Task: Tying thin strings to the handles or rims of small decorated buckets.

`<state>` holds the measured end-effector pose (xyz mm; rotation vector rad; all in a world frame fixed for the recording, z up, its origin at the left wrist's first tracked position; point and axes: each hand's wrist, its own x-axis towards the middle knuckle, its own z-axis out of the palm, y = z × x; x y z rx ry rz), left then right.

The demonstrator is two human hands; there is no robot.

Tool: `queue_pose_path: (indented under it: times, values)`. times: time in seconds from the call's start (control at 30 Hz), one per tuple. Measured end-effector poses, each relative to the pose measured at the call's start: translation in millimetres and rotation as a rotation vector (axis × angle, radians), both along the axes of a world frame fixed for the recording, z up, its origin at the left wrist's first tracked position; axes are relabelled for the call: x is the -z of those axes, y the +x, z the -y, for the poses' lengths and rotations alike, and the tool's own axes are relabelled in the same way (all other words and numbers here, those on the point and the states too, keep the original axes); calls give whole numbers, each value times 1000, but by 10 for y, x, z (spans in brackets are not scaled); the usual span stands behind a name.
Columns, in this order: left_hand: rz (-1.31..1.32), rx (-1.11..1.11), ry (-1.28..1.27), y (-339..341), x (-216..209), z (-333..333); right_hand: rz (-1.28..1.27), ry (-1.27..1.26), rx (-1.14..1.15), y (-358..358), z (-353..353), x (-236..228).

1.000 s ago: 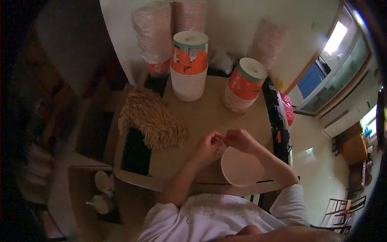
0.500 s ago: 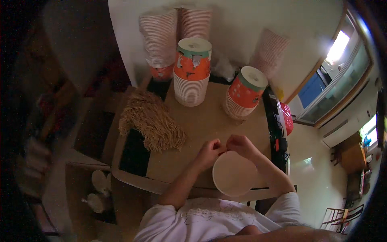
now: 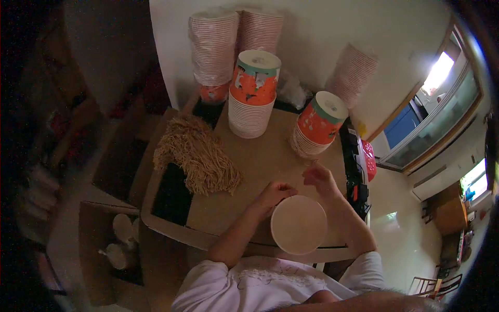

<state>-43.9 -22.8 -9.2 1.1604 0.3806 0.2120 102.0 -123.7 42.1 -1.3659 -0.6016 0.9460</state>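
Observation:
A white paper tub is at the table's near edge, its round opening facing me. My left hand is closed on its far-left rim, fingers bent over the edge. Just beyond the tub's far-right side, my right hand is raised apart from the rim. Motion smears its fingers, so whether they hold anything thin cannot be made out. A thick bundle of tan twine strands lies on the table to the left of my hands.
Upside-down stacks of orange-and-green paper tubs stand on the cardboard-covered table, one tall stack and one shorter stack. Wrapped white stacks line the wall. A power strip runs along the right edge. An open cardboard box holding tubs sits lower left.
My right hand has come away from my left at the rim and moved right and slightly farther out. The left hand stays on the tub, whose opening now shows more fully.

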Motion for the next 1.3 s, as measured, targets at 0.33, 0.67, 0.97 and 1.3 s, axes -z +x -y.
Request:
queue_pose_path:
  times: [0.33, 0.67, 0.97, 1.3]
  values:
    - [-11, 40, 31, 65, 179, -35, 1202, 39, -525, -12, -18, -225]
    - [8, -41, 122, 32, 89, -3, 1146, -147, -538, 22, 18, -187]
    - [-43, -59, 230, -41, -70, 21, 1007, -189, -483, 70, 27, -123]
    - [-64, -42, 183, -68, -128, 16, 1260, 48, -501, 77, 1, -174]
